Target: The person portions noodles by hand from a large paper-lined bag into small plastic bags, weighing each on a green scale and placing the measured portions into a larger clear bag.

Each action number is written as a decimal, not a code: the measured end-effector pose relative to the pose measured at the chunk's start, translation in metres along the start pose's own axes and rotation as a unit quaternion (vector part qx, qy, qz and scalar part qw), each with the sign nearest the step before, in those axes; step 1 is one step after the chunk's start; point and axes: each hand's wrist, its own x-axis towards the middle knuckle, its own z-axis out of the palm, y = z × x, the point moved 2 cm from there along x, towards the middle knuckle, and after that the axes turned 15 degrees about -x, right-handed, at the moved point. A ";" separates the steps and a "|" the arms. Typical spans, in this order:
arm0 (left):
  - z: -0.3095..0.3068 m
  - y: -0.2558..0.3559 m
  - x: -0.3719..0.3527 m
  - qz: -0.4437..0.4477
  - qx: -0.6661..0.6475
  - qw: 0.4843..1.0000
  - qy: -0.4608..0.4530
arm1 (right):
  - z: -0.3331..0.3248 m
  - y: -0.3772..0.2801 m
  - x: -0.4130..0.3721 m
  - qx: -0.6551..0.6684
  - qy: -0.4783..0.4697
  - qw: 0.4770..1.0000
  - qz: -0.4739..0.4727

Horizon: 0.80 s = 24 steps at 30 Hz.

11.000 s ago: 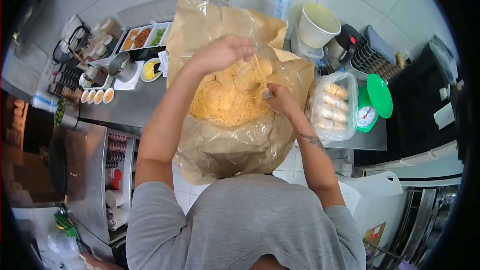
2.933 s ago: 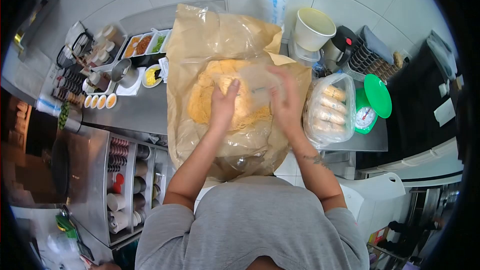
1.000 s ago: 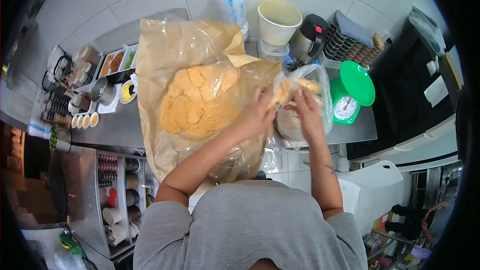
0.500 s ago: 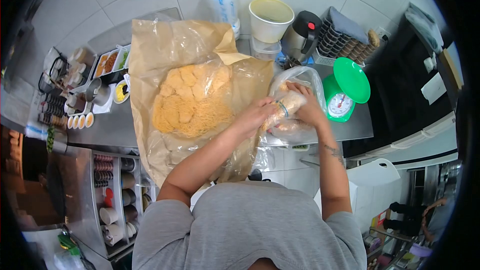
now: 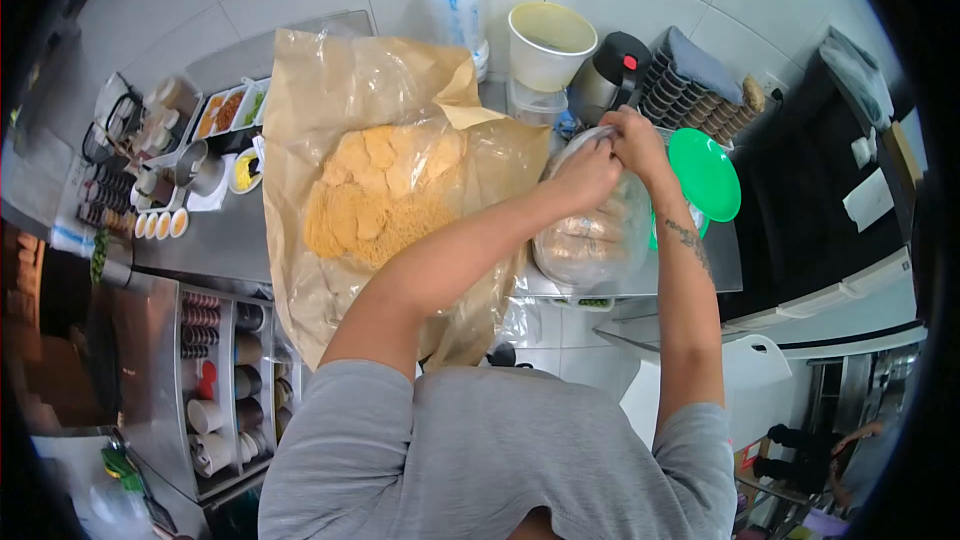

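Observation:
A clear plastic bag (image 5: 592, 252) with several wrapped pale-brown portions inside rests on the counter's right part. At its far edge, my left hand (image 5: 590, 178) and my right hand (image 5: 636, 145) are close together, fingers closed on the gathered plastic. To the left, a large heap of orange-yellow crumbs (image 5: 375, 195) lies on an opened brown paper sack (image 5: 300, 90) with a clear liner. Behind my right wrist stands a green kitchen scale (image 5: 705, 175), its dial mostly hidden.
Behind the bag are a white bucket (image 5: 550, 40), a steel thermos jug (image 5: 610, 75) and a rack of dark cups (image 5: 680, 90). Small dishes and sauce containers (image 5: 165, 224) fill the left end. A person (image 5: 850, 460) is at lower right, beyond a white bin (image 5: 750, 380).
My left hand has moved right and away from me, from a small tied bag of crumbs to the large bag's edge. My right hand has come out of the large bag, whose mouth is now gathered.

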 end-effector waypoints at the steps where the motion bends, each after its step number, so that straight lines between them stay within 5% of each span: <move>1: 0.012 -0.014 0.005 -0.038 -0.044 0.998 -0.034 | 0.003 0.004 0.001 0.004 -0.003 1.000 -0.003; 3: 0.027 -0.033 0.015 -0.114 -0.132 0.979 -0.104 | 0.008 0.013 0.001 0.014 -0.008 1.000 -0.007; 9: 0.049 -0.060 0.019 -0.248 -0.225 0.940 -0.056 | 0.001 0.006 0.004 0.043 0.026 0.999 -0.017; 13: 0.018 0.002 0.011 -0.049 0.102 0.992 -0.052 | -0.006 0.009 0.004 0.054 0.013 0.998 0.006; 15: 0.003 0.013 0.002 0.022 0.064 0.997 -0.043 | -0.006 0.010 0.001 0.046 0.016 0.999 -0.006; 18: 0.008 -0.002 -0.004 0.002 0.125 0.988 -0.095 | -0.003 0.004 0.001 0.046 0.025 0.998 -0.024; 21: 0.011 -0.020 0.020 -0.131 0.010 0.950 -0.283 | -0.002 -0.004 0.002 0.063 0.057 0.995 -0.047; 24: 0.000 -0.018 0.036 -0.257 -0.079 0.897 -0.350 | -0.008 -0.009 -0.001 0.096 0.053 0.994 -0.015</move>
